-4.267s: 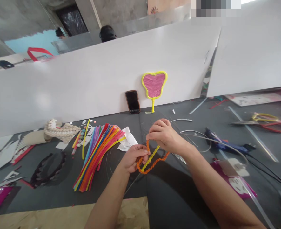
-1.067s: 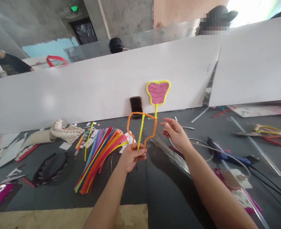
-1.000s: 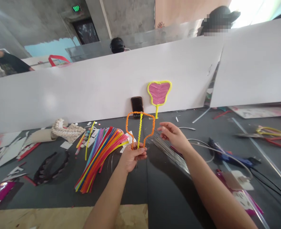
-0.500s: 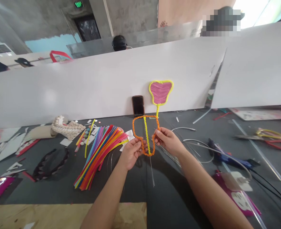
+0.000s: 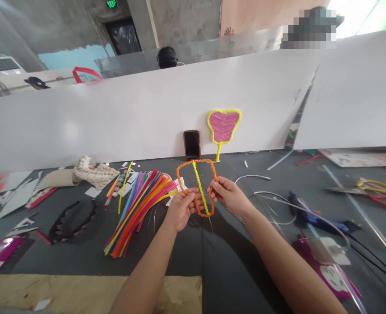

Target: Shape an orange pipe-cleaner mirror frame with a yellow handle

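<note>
Between my hands is an orange pipe-cleaner frame [image 5: 204, 161], bent wide at the top and narrow at the bottom. A yellow twisted pipe cleaner [image 5: 199, 183] runs down its middle, and a thin wire hangs below. My left hand [image 5: 180, 208] pinches the frame's left side at the narrowing. The right side is pinched by my right hand [image 5: 229, 193]. Behind, a pink shape with a yellow pipe-cleaner outline [image 5: 224, 126] leans upright against the white partition, near a phone [image 5: 192, 144]. A bundle of coloured pipe cleaners [image 5: 140, 209] lies left of my left hand.
A dark braided headband [image 5: 73, 221] and a knitted cream piece [image 5: 96, 173] lie to the left. Rightward are loose wires [image 5: 274, 195], scissors [image 5: 372, 188], a blue corded tool [image 5: 320, 216] and a magenta power strip [image 5: 335, 279]. A white partition [image 5: 130, 117] stands behind; people are beyond it.
The orange frame has turned and tilted slightly, its top shifting left away from the pink shape's stem. Both hands keep their hold. The whole view has shifted a little.
</note>
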Demonstrator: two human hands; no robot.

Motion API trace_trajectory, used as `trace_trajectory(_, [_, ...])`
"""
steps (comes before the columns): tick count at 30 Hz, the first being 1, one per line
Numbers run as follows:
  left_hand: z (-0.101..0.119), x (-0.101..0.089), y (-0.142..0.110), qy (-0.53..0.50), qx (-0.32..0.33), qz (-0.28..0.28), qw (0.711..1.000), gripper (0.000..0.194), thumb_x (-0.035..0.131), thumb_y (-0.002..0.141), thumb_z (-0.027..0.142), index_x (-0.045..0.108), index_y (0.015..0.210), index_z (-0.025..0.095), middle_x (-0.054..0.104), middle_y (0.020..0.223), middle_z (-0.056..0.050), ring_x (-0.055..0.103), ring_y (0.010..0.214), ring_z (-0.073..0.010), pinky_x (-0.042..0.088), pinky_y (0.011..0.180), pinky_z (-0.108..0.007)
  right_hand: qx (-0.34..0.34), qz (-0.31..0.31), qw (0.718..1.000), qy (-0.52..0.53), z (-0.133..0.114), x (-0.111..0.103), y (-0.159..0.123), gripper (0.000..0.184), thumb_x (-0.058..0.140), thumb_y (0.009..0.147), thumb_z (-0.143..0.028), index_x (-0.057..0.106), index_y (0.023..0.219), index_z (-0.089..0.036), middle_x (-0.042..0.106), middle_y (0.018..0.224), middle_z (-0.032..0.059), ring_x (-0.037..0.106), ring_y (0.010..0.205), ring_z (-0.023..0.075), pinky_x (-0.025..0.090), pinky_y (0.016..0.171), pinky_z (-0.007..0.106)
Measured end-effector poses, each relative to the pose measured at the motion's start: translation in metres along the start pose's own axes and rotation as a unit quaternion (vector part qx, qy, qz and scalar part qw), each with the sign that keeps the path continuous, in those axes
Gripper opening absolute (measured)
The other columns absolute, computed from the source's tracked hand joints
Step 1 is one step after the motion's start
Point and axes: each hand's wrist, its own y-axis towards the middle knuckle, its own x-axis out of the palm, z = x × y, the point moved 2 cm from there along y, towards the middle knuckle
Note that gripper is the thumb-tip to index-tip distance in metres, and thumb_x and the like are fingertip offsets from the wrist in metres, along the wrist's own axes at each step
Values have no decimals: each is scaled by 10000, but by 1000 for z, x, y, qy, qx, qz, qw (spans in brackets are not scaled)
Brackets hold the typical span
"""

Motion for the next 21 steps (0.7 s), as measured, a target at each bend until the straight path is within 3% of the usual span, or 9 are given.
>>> trace_trajectory(10, [3, -1, -1, 2, 4, 10, 1000, 242, 700, 713, 234, 608, 907, 123, 704, 789, -80, 679, 676, -181, 557, 624, -299, 17, 5, 1000, 23, -2, 4, -2, 288, 660, 745, -452, 558, 745, -182, 587, 669, -14, 506, 553, 78, 416, 535, 222])
trace_trajectory(15, [4, -3, 0, -27, -17, -1, 999, 334, 591, 803, 407, 612, 956, 111, 705, 825, -122, 685, 758, -218, 561, 664, -341, 12, 13, 999, 40, -3, 3, -2, 277, 674, 734, -441, 566, 753, -187, 597, 701, -9, 525, 576, 84, 430, 542, 225])
trace_trajectory(18, [3, -3, -1, -32, -36, -42, 998, 355, 602, 793, 424, 604, 969, 116, 702, 868, -134, 683, 806, -240, 555, 697, -371, 6, 30, 998, 55, -3, 3, -1, 272, 680, 726, -436, 565, 753, -191, 601, 723, -5, 528, 583, 85, 442, 551, 227])
trace_trajectory(21, [-4, -2, -4, 19, -89, -103, 990, 326, 728, 701, 249, 596, 976, 132, 697, 915, -122, 682, 814, -232, 549, 705, -359, -20, 65, 995, 76, -6, 1, 0, 266, 677, 728, -433, 562, 755, -195, 604, 744, -5, 522, 587, 78, 454, 573, 224])
